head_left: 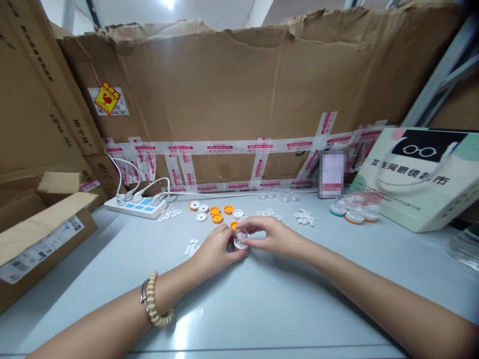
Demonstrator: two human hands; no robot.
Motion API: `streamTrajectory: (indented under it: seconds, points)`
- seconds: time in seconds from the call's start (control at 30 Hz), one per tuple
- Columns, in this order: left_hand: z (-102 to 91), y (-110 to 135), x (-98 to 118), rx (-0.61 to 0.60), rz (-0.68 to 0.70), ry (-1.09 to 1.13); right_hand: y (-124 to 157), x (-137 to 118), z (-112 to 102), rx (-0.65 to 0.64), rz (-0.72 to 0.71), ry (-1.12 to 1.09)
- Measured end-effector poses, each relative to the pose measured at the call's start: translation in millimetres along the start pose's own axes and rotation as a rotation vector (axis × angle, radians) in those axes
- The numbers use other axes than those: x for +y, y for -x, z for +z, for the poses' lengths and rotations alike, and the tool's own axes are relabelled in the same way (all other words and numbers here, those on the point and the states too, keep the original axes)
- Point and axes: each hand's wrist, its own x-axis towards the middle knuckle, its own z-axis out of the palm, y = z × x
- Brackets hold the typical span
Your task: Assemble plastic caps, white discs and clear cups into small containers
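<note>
My left hand (215, 248) and my right hand (270, 233) meet at the middle of the grey table (239, 309). Both pinch a small clear round plastic piece (240, 238) between their fingertips. Just behind the hands lie orange and white round caps (216, 212). Small white parts lie in little heaps to the left (192, 247) and behind (304, 217). A beaded bracelet (154, 300) is on my left wrist.
A white power strip (136, 205) with plugged cables sits back left. An open cardboard box (37, 234) stands at the left edge. Taped cardboard walls (239, 99) close the back. A paper bag (422, 174) and stacked clear cases (354, 210) are at the right.
</note>
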Motion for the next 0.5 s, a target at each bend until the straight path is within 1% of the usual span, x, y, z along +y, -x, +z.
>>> streamTrajectory:
  seconds: [0.2,0.33,0.5]
  points:
    - [0.8,0.5,-0.4,0.01,-0.007,-0.002,0.6,0.2,-0.3,-0.01,0.031,-0.001]
    - [1.2,0.1,-0.1,0.016,-0.014,0.001,0.8,-1.6,-0.4,0.006,0.047,0.017]
    - [2.4,-0.7,-0.6,0.018,-0.035,0.042,2.3,-4.9,3.9,0.051,-0.029,0.122]
